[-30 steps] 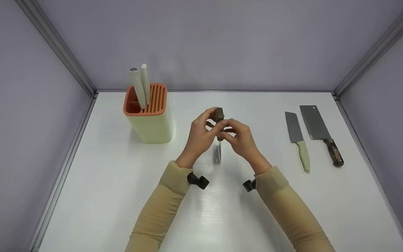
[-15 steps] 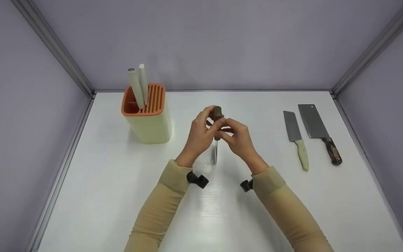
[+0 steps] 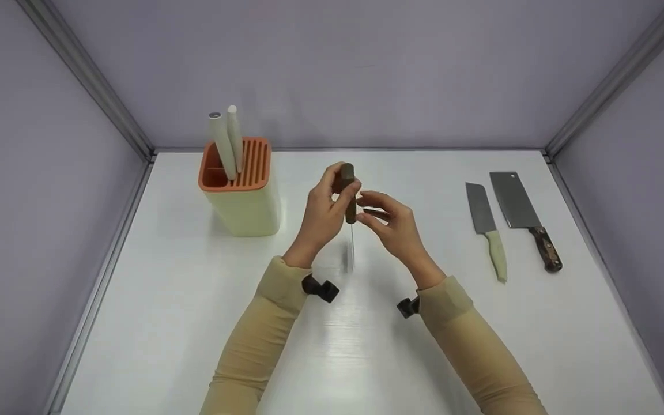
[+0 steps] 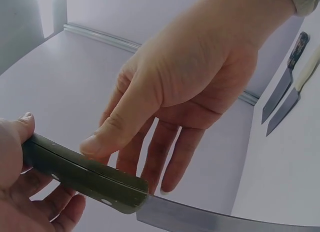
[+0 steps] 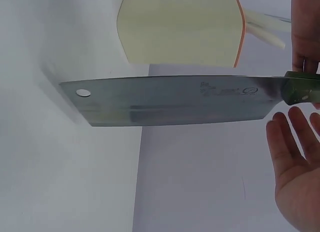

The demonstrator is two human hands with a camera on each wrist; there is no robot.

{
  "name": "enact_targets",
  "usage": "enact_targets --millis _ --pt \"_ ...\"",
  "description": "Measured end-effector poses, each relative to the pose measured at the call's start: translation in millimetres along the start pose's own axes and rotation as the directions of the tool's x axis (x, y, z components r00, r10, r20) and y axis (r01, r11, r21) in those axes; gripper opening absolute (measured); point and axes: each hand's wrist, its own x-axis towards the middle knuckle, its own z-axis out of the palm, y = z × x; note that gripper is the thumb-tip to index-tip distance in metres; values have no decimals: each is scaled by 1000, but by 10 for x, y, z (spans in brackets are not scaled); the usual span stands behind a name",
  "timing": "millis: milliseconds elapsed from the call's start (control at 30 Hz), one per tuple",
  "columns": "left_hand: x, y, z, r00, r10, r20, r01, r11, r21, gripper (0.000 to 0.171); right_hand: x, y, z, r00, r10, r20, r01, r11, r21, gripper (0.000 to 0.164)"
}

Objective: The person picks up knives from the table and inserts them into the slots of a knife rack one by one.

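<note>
My left hand [image 3: 324,202] grips the dark green handle of a cleaver [image 5: 175,101], thumb and fingers around its upper part. The broad steel blade points down toward the table, with a round hole near its far corner. In the left wrist view the handle [image 4: 90,177] lies across the lower left. Just right of the handle is my right hand [image 3: 392,225], its fingers relaxed and spread, thumb tip close to the handle's lower end. The right wrist view shows these fingers [image 5: 295,137] straight beside the handle with a gap.
A cream knife block [image 3: 245,213] with an orange slotted top stands back left, two white-handled knives [image 3: 223,147] in it. On the right lie a green-handled knife [image 3: 487,219] and a brown-handled cleaver [image 3: 519,202]. Lilac walls [image 3: 355,75] enclose the white table [image 3: 165,276].
My right hand has let go of the cleaver's handle. My left hand has shifted slightly left and away from me with the cleaver.
</note>
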Motion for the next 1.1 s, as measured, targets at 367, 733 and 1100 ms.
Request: enact_targets --millis 367,733,1100 --pt "65 -30 -159 1000 -20 -17 17 990 -138 33 -50 103 0 995 79 56 -77 996 -44 36" --pt "122 -39 -316 996 23 -84 -32 994 -108 32 -31 128 46 986 135 102 -129 990 -63 38" --pt "226 32 -465 978 -11 -206 -4 997 -73 27 58 97 195 982 124 145 -119 992 -43 42"
